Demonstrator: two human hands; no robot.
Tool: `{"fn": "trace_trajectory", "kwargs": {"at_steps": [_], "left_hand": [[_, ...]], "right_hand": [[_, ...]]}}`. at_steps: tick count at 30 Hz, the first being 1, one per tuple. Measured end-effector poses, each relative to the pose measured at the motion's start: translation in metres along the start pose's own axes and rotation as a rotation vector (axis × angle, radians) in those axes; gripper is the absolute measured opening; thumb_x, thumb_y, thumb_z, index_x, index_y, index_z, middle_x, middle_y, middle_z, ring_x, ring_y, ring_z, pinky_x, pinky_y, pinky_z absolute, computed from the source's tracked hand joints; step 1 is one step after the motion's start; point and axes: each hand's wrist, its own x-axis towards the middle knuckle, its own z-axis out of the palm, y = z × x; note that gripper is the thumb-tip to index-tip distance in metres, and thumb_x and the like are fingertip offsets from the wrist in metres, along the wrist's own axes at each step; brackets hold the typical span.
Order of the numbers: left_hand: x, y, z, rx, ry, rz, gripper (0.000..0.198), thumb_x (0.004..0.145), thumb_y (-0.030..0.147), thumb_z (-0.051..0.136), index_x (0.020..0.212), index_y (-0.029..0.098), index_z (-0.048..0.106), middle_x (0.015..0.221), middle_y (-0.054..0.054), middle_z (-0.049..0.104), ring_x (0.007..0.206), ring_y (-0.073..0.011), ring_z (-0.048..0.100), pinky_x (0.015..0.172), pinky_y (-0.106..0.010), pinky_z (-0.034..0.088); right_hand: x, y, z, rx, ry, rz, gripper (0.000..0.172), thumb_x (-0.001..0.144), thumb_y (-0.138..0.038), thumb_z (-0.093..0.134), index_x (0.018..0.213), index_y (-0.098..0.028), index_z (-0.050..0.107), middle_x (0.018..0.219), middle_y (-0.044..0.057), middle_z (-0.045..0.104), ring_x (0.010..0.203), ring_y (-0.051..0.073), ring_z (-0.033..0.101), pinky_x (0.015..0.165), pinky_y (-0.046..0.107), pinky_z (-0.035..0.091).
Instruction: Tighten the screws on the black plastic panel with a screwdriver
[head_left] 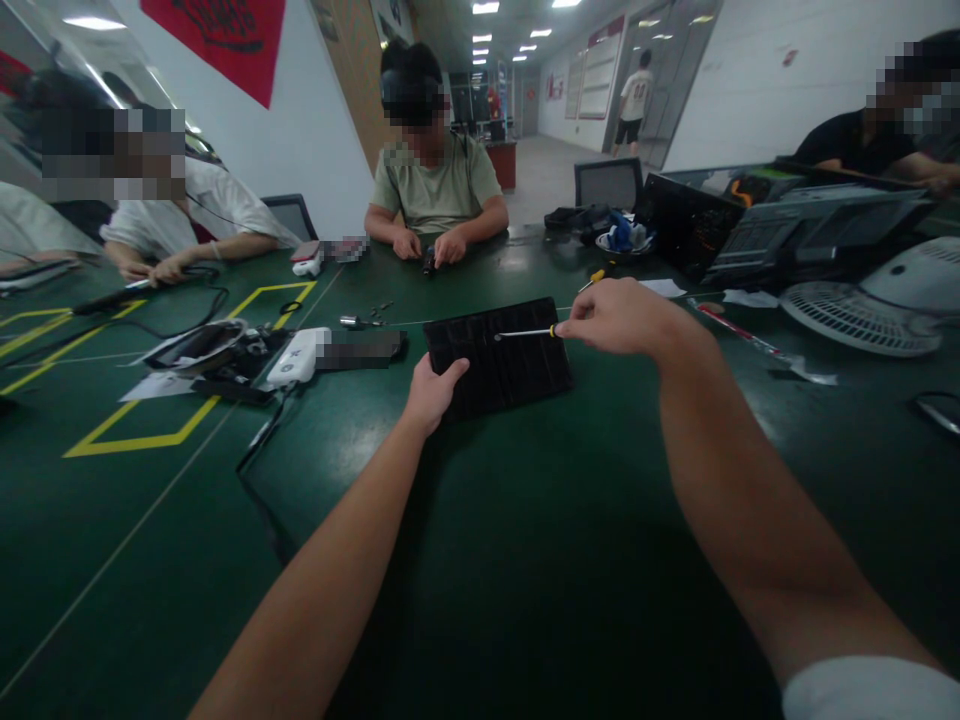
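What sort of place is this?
Probably a shared workshop or repair room: people sit around a table, the right hand holds a screwdriver, and a fan lies nearby.

From the wearer's head, the lone wide view faced forward and down across the table, with the left hand and right hand fairly near and the corridor far beyond.
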Motion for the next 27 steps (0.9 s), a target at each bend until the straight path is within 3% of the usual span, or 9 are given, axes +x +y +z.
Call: {"fn": "trace_trajectory", "kwargs": {"at_steps": [13,19,27], "left_hand": [[0.0022,-0.0028,-0.0006,0.004,0.002,0.004,0.04,0.072,0.028,0.085,0.108,0.018,0.072,0.11,-0.01,0.078,0.108,-0.0294,0.074,0.104,-0.051,0.057],[0.0005,-0.0004,0.0003,0.015,0.01,0.005,0.04,0.071,0.029,0.085,0.107,0.018,0.071,0.11,-0.011,0.079,0.106,-0.0295,0.075,0.104,-0.052,0.057],[0.0018,-0.0029,-0.0019,0.012,-0.003,0.008,0.041,0.071,0.03,0.086,0.107,0.019,0.072,0.11,-0.01,0.079,0.106,-0.0295,0.075,0.104,-0.052,0.057]], "right_hand": [[-0.0004,-0.0047,0.0006,0.004,-0.083,0.017,0.036,0.096,-0.049,0.06,0.085,-0.019,0.075,0.083,0.01,0.074,0.079,0.024,0.067,0.069,0.035,0.046],[-0.0015,-0.0026,0.0024,-0.015,-0.019,-0.025,0.027,0.082,-0.045,0.079,0.096,-0.022,0.074,0.091,0.007,0.075,0.085,0.024,0.066,0.069,0.034,0.045],[-0.003,-0.0058,0.002,0.027,-0.049,0.005,0.022,0.087,-0.043,0.072,0.091,-0.022,0.075,0.076,0.005,0.072,0.076,0.022,0.067,0.072,0.036,0.047]]}}
